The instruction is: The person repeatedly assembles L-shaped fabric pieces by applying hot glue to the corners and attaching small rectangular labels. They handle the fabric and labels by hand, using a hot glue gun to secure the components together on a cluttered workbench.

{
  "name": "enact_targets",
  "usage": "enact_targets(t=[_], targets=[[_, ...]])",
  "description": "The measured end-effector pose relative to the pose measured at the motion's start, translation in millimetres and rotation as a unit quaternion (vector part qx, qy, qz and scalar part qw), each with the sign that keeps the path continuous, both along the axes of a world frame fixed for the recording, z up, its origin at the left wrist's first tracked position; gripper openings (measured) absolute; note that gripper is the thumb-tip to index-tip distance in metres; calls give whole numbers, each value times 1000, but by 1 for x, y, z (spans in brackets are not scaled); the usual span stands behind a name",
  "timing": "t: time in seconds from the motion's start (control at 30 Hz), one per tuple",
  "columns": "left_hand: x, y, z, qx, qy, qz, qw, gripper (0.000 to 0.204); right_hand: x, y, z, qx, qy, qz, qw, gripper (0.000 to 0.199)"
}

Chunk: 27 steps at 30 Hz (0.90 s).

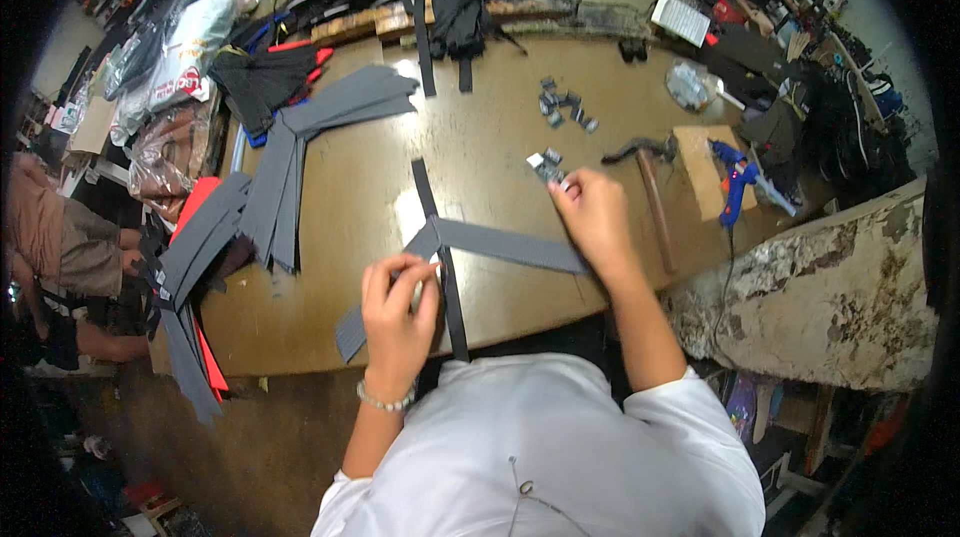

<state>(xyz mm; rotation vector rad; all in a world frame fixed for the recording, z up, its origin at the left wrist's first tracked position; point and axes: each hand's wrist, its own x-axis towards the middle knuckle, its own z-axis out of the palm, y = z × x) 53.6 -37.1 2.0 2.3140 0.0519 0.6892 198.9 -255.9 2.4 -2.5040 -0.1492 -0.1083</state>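
Grey fabric-looking strip (515, 244) sits on the near middle of the worktop (525, 317), one arm running right and the other slanting near-left behind the left hand (397, 309). A thin black strap (452, 302) crosses it and runs to the near edge; can't tell which is on top at the crossing.

Left fingers are curled with the tips bunched close together beside the strap, but whether they're pinching anything I honestly can't tell. Right hand (597, 222) is out past the strip's right end, thumb and forefinger nearly meeting at some small dark pieces (551, 174). Might be a pinch on one, too tiny to be sure.

My guess on handling: the strip is light, bendy but with a bit of body, not fragile. I'd grab it flat near the crossing so the strap doesn't skew. The little bits look hard and fiddly, so take them by the edges. Hammer (655, 212) is farther right, near the blue glue gun (737, 185).
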Motion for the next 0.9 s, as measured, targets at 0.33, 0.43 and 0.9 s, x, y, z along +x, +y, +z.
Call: enact_targets(t=[0.33,0.43,0.9], targets=[[2,-20,11,-529,117,-91,836,21,-85,30,23,291,104,259,915,22],[1,-9,12,-518,108,-95,843,15,-45,11,12,175,126,191,958,32],[-6,6,33,-209,20,-76,975,15,-54,32,46,278,253,413,830,22]])
